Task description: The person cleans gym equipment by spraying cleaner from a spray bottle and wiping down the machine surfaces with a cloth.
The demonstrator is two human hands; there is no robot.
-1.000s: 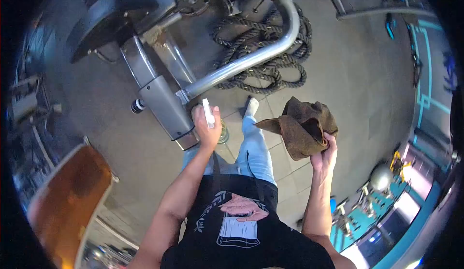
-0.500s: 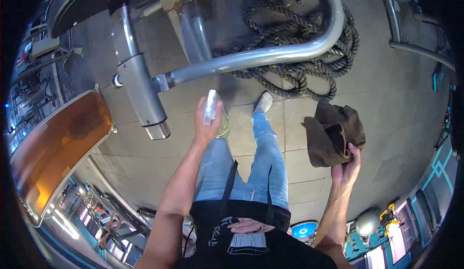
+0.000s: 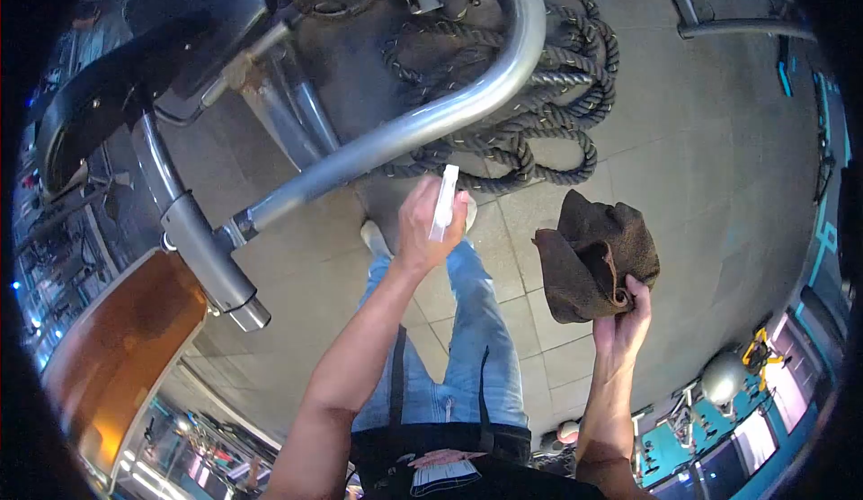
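Observation:
My left hand (image 3: 431,228) is wrapped round a spray bottle (image 3: 445,201) whose white trigger head points away from me; the hand hides the bottle's body. Just beyond it runs the curved grey metal tube (image 3: 395,136) of a gym machine. My right hand (image 3: 622,325) grips the lower right edge of a crumpled brown cloth (image 3: 589,271), which stands up in loose folds. The two hands are apart, with the cloth clear of the machine.
A heap of black rope (image 3: 539,122) lies on the tiled floor beyond the tube. The machine's dark pad (image 3: 108,86) and post (image 3: 209,262) are at the left, above an orange-brown panel (image 3: 135,347). A silver ball (image 3: 722,379) sits at the lower right.
My left hand has moved right with the bottle, nearer the middle of the view. A second foot now shows. The machine and rope have shifted in view as the camera moved. The cloth stays held.

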